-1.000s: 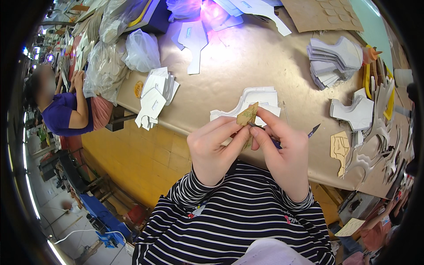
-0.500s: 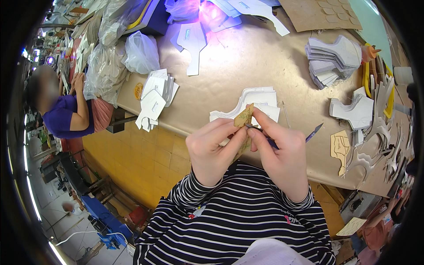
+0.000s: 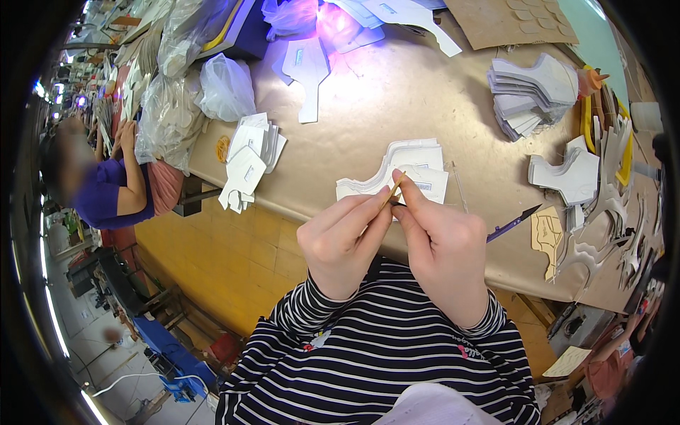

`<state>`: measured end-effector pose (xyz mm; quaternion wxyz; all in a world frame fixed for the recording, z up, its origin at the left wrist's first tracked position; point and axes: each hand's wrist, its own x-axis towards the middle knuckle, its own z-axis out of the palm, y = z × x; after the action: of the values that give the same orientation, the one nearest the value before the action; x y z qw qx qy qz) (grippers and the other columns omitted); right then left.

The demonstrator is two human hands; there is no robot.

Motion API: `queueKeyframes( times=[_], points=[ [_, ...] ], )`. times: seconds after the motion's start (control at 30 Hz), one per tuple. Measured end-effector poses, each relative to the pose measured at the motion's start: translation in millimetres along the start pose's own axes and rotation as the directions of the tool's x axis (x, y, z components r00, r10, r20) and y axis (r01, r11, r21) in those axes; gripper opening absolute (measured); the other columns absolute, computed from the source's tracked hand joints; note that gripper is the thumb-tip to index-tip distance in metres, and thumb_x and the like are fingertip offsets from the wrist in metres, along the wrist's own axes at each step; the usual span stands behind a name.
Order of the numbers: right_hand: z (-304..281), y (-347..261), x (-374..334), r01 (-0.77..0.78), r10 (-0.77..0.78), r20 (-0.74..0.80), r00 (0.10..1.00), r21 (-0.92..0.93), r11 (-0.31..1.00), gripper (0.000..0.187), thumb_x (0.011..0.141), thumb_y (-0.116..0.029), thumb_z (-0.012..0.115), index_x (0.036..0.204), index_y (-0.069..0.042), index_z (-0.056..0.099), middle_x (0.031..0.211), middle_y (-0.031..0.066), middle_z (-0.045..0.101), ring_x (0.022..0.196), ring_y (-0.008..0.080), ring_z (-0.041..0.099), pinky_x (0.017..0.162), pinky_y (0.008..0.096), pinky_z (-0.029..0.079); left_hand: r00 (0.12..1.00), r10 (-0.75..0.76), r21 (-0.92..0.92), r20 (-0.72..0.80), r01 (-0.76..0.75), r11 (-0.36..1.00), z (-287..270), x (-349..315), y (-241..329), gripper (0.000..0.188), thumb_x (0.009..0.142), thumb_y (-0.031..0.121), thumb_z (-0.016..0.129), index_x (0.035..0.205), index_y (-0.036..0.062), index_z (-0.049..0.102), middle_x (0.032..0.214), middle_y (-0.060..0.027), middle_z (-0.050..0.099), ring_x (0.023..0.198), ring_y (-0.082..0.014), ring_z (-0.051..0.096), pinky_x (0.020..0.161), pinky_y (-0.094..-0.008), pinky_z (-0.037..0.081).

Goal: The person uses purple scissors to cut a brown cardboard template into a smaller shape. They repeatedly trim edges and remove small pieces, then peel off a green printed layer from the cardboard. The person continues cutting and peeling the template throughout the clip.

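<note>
Both hands meet just in front of the white cutout stack (image 3: 407, 170), the landmark here, which lies on the tan table (image 3: 397, 92) near its front edge. Left hand (image 3: 343, 244) has fingers curled in, thumb and forefinger pinched on the lower part of a thin tan piece (image 3: 394, 190). Right hand (image 3: 443, 244) is also closed, forefinger and thumb pinching the same piece from the other side, fingertips touching the left hand's. The tan piece stands edge-on, tilted, its top end overlapping the stack's front edge in view; cannot tell if it touches the stack. A dark purple-handled knife (image 3: 511, 223) lies on the table right of the stack, just beside the right hand's knuckles. A tan flat cutout (image 3: 547, 237) lies farther right of the stack, near the table edge. Grey-white cutout piles (image 3: 535, 92) sit behind and right of the stack, another pile (image 3: 574, 177) directly right. A smaller white paper pile (image 3: 248, 159) sits left of the stack at the table's left edge. Clear plastic bags (image 3: 223, 88) lie behind-left of the stack. A purple glow falls on the table surface behind the stack. Another person in a purple shirt (image 3: 106, 198) sits far left of the stack, off the table's end. Striped sleeves (image 3: 382, 340) cover both of the wearer's forearms.
</note>
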<state>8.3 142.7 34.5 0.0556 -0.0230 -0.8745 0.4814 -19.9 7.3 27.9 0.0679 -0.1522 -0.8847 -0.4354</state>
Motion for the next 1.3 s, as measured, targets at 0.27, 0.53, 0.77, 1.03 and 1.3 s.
queueKeyframes(
  times=[0.27,0.53,0.77,1.03,1.3],
  points=[
    [-5.3,2.3,3.9,-0.076,0.068,0.055,0.996,0.168,0.983,0.032,0.085,0.0,0.062,0.117,0.0,0.065,0.058,0.013,0.05,0.047,0.0128,0.046,0.047,0.0267,0.038,0.998,-0.036,-0.015,0.044,0.036,0.999,-3.2,-2.6,5.5,0.015,0.074,-0.003,0.073,0.089,-0.0038,0.07,0.071,-0.0078,0.065,0.053,-0.0133,0.057,0.047,-0.0239,0.042],
    [-11.7,-0.1,8.0,-0.104,0.085,0.112,0.99,0.174,0.979,0.033,0.085,-0.002,0.063,0.118,-0.001,0.065,0.057,0.0146,0.048,0.046,0.0141,0.043,0.046,0.0275,0.036,1.0,-0.004,-0.019,0.022,0.005,1.0,-1.1,0.1,3.5,0.014,0.073,-0.004,0.073,0.087,-0.0051,0.071,0.071,-0.0079,0.066,0.052,-0.009,0.054,0.047,-0.0207,0.041],
    [-10.0,-2.1,5.0,-0.069,0.063,0.08,0.995,0.071,0.995,0.034,0.085,-0.002,0.063,0.119,-0.002,0.064,0.059,0.0187,0.05,0.045,0.0227,0.048,0.047,0.0296,0.038,1.0,-0.006,-0.018,0.011,0.006,1.0,2.0,0.0,0.2,0.014,0.073,-0.005,0.073,0.086,-0.0049,0.071,0.071,-0.0081,0.066,0.052,-0.0095,0.053,0.046,-0.021,0.039],
    [-3.4,-5.7,-0.4,-0.06,0.059,0.029,0.998,0.037,0.998,0.033,0.084,0.001,0.062,0.117,0.001,0.064,0.066,0.0201,0.057,0.052,0.027,0.058,0.05,0.0324,0.043,0.998,0.059,0.038,0.002,-0.059,0.998,1.4,-0.6,-3.3,0.016,0.071,-0.005,0.074,0.086,-0.0044,0.071,0.071,-0.0083,0.066,0.05,-0.0098,0.052,0.045,-0.0216,0.038],
    [6.3,-11.0,-5.4,-0.08,0.078,-0.031,0.996,-0.048,0.996,0.032,0.084,0.004,0.061,0.116,0.004,0.063,0.072,0.0215,0.062,0.061,0.0323,0.064,0.054,0.0344,0.048,0.995,0.104,0.061,-0.002,-0.104,0.993,1.4,-1.0,-6.2,0.023,0.07,-0.005,0.073,0.092,-0.0025,0.072,0.072,-0.0104,0.066,0.055,-0.0175,0.06,0.049,-0.0257,0.045]
  ],
)
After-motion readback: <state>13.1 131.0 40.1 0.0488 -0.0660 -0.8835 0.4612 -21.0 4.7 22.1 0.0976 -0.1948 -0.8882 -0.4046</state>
